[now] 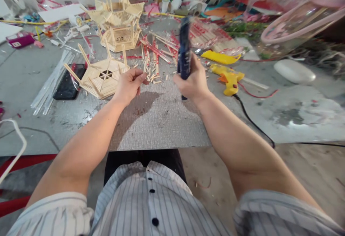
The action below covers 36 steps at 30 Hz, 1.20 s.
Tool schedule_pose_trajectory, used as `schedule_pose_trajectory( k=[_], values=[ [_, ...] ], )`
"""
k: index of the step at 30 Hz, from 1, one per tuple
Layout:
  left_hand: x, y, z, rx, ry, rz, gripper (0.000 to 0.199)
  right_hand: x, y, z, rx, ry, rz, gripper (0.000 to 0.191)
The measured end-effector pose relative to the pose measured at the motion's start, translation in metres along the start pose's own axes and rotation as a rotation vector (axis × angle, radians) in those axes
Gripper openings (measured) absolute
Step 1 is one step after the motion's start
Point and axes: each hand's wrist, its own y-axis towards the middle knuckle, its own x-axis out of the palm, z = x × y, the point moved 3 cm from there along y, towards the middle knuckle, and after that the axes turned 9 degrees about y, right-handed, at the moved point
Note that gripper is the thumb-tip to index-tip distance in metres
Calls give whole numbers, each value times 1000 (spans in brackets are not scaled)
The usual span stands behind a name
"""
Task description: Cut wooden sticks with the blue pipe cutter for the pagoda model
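Observation:
My left hand (129,86) is closed in a pinch just right of a hexagonal wooden stick platform (91,73) with upright posts. Whatever its fingertips may hold is too small to make out. Short cut stick pieces (154,78) lie beside those fingertips, with longer sticks in red-printed wrappers (157,58) behind them. Wrapped round a dark blue hand tool (184,45), my right hand (195,81) keeps it upright above the table. The tool is blurred, so its exact kind is unclear. A tiered wooden stick pavilion (120,20) stands behind the platform.
To the right lie a yellow glue gun (230,81) with a black cord, a yellow toothed piece (221,57) and a smooth white object (294,71). Clear glue sticks (51,87) and a black phone (64,89) are at left. Packed sticks (212,36) and clutter line the back.

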Motion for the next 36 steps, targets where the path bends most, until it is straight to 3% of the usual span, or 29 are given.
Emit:
schedule_pose_trajectory(
  k=[3,8,16,20,27,36],
  values=[
    [-2,-1,2,2,-9,9,30,3,0,0,-55,-109,-38,65],
    [-2,-2,5,29,10,-29,34,7,1,2,-38,-112,-89,69],
    [-2,-6,8,48,29,-106,38,10,-4,-9,-158,-142,-237,68],
    [-1,-6,8,69,-40,-147,35,11,-4,-8,-188,-115,-210,68],
    [3,-1,4,185,-350,-189,33,20,-3,-1,-309,-51,-114,61],
    [3,1,5,234,-415,-193,42,18,-2,-1,-298,-22,-93,58]
  ],
)
